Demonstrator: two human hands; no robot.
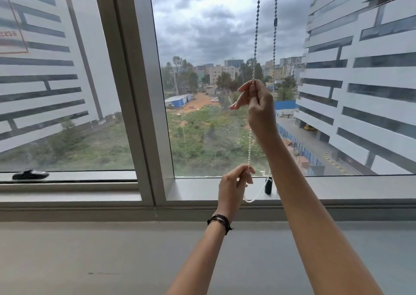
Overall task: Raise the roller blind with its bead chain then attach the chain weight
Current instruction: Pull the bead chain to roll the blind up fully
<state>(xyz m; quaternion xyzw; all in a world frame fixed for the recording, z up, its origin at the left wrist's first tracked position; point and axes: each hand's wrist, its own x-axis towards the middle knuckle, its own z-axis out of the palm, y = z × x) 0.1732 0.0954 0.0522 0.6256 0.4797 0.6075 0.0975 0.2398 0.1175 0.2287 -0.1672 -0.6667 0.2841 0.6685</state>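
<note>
A bead chain (256,36) hangs in two strands in front of the right window pane, running out of the top of the view. My right hand (256,105) pinches the left strand at mid height. Lower down, my left hand (235,182) grips the same strand just above the sill. The chain's bottom loop sags onto the sill below my left hand. A small black chain weight (268,185) stands upright on the sill at the foot of the right strand. A dark connector (275,22) sits high on the right strand. The blind itself is out of view.
A grey window frame post (144,92) divides the two panes on the left. A black window handle (30,174) lies on the left pane's lower frame. The wide grey sill (337,189) and ledge (90,261) run below the glass.
</note>
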